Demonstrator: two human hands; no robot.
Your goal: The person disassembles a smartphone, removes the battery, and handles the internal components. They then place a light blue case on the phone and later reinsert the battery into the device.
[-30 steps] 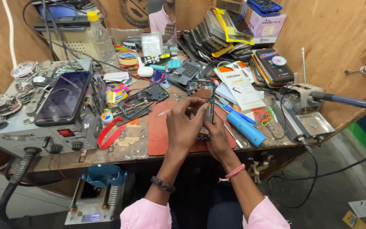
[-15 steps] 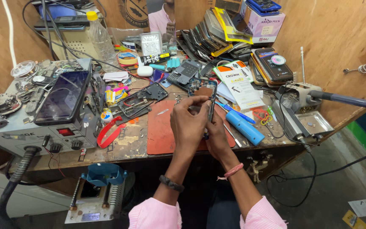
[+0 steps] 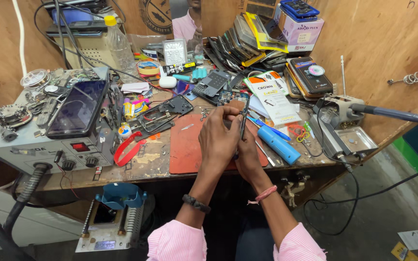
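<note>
Both hands over red mat (image 3: 189, 150): left hand (image 3: 218, 137) pinches phone circuit board (image 3: 233, 99), right hand (image 3: 248, 152) closed around thin tool (image 3: 242, 126).

Red mat (image 3: 189, 150) (blue cylinder (image 3: 279, 145))

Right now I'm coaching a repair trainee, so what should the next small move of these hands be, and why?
Probably lower the circuit board closer to the red mat before working on it. Both the left hand and the right hand hold it raised, with a thin dark tool between them, and small screws lie loose beside it, so a steadier rest seems wise.
</note>
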